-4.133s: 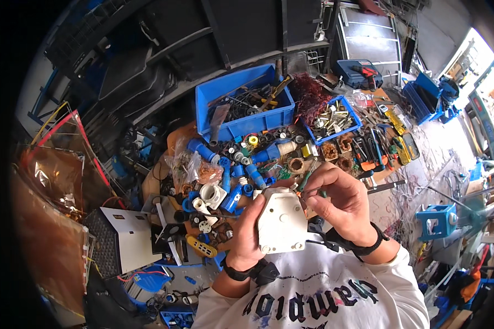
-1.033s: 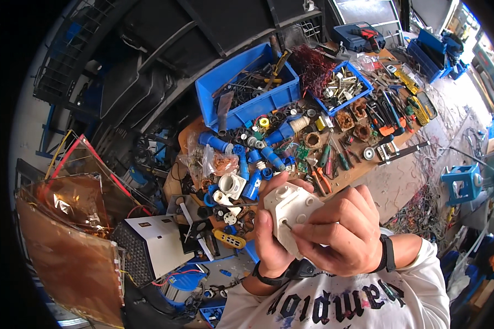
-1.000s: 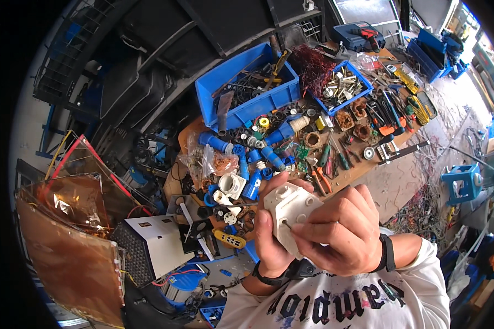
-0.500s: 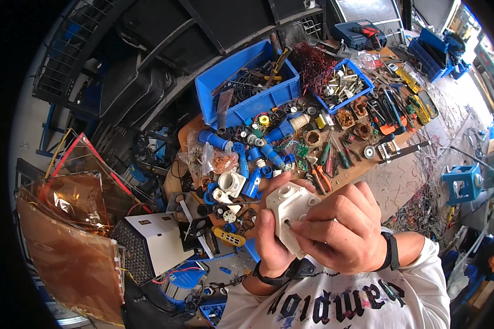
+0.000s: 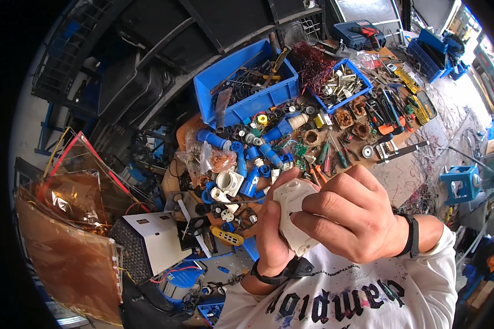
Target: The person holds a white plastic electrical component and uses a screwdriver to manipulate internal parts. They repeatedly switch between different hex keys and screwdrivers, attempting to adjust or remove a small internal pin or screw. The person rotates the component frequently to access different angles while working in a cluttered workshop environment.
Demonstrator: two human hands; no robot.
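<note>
A white plastic housing [image 5: 292, 205] with a round boss at its top is held up in front of my chest. My left hand [image 5: 271, 236] is wrapped round its left side, thumb along the edge. Closed in a pinch, my right hand [image 5: 354, 216] is against the housing's face and covers its right part. A small dark spot shows at the right fingertips; what they hold, if anything, is too hidden to name. Beyond the hands, blue plug connectors [image 5: 251, 182] and a white socket housing [image 5: 229, 182] lie on the wooden bench [image 5: 362, 170].
A blue crate [image 5: 252, 112] of tools and scrap stands at the back. To its right is a blue tray [image 5: 343, 88] of metal parts. Pliers [image 5: 319, 174] and screwdrivers lie beyond my right hand. A yellow part [image 5: 226, 236] lies at the left, near a white-sided box [image 5: 156, 241].
The housing has turned in my left hand, its face now seen more narrowly. My right hand has shifted slightly right and up, its fingers still against the housing.
</note>
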